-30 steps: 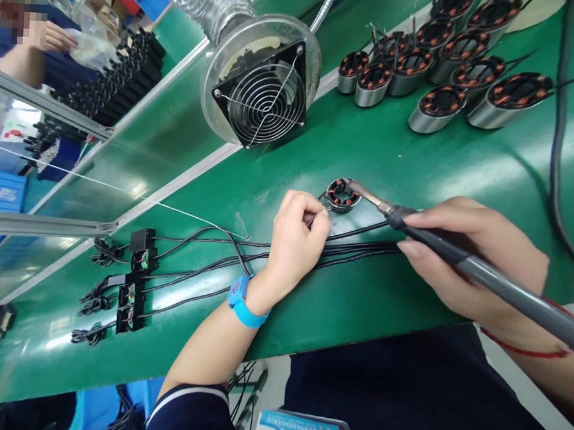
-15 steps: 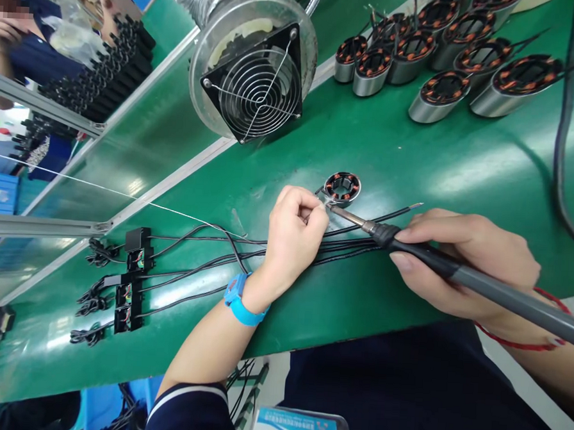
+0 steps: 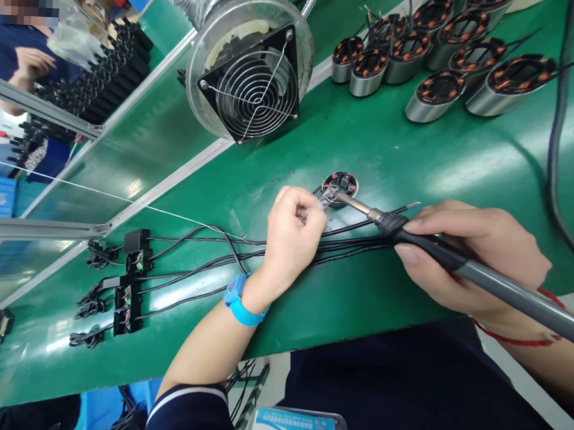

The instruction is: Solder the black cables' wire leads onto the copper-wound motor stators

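Note:
My right hand (image 3: 480, 257) grips a soldering iron (image 3: 439, 252) with a dark handle, thumb and fingers closed round it. Its metal tip reaches to the near rim of a small motor stator (image 3: 340, 183), a ring with copper windings lying on the bench; whether they touch I cannot tell. Left of the stator, my left hand (image 3: 294, 222) is closed in a pinch beside the tip. A thin silvery solder wire (image 3: 185, 217) runs in from the left to this hand. Wisps of smoke blur the spot between fingertips and tip. Black cables (image 3: 352, 247) pass beneath my left hand.
A round fume extractor fan (image 3: 259, 101) hangs at the back. Several finished-looking stators (image 3: 437, 94) stand at the back right. Black boxes (image 3: 132, 284) with coiled cords lie at left. A thick black cable (image 3: 558, 139) hangs at right. Another person's hand (image 3: 32, 64) shows beyond the frame.
The iron's tip has shifted slightly right and up, onto the stator's near rim, and my right hand has moved a little right. My left hand stays almost in place.

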A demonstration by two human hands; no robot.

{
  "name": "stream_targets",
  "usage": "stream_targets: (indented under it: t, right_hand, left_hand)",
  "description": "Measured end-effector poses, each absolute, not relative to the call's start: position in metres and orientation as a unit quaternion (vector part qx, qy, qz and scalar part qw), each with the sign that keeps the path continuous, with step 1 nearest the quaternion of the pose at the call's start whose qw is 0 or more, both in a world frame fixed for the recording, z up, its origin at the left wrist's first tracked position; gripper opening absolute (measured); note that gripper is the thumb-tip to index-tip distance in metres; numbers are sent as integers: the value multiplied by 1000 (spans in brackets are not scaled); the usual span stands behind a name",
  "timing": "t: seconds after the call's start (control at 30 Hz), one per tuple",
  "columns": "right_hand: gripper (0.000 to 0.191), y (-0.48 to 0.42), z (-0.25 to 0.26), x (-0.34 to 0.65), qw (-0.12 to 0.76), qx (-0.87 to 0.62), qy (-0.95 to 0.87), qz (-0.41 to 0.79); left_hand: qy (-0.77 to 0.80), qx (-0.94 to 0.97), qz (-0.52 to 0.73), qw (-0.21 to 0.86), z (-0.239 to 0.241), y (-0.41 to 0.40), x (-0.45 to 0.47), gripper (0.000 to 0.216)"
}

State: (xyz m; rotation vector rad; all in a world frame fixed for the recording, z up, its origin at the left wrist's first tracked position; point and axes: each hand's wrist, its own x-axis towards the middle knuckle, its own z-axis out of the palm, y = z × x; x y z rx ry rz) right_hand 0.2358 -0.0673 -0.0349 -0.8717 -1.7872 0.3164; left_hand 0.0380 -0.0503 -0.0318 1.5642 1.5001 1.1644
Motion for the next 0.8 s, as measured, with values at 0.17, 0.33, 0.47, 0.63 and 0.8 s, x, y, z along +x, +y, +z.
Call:
stream_targets:
  t: [0.17,0.33,0.47,0.63,0.8]
  right_hand:
    - [11,-66,-31,234,487,-380,-779,111]
    - [33,-57,-18,240,425,-405,-797,140]
    - [29,-31,-4,246,359,-380,-819,237]
    - [41,1,-10,232,337,-298,-848,279]
    - [45,4,-31,215,284,-344,-874,191]
  left_hand:
    - [588,596,432,337,-31,-51,39,17]
    - [591,589,431,344,-30,-50,39,17]
    - [595,587,429,342,-30,-49,39,16]
    - [601,581,425,347,-30,-48,40,17]
    - [595,569,438,362,-30,-47,41,18]
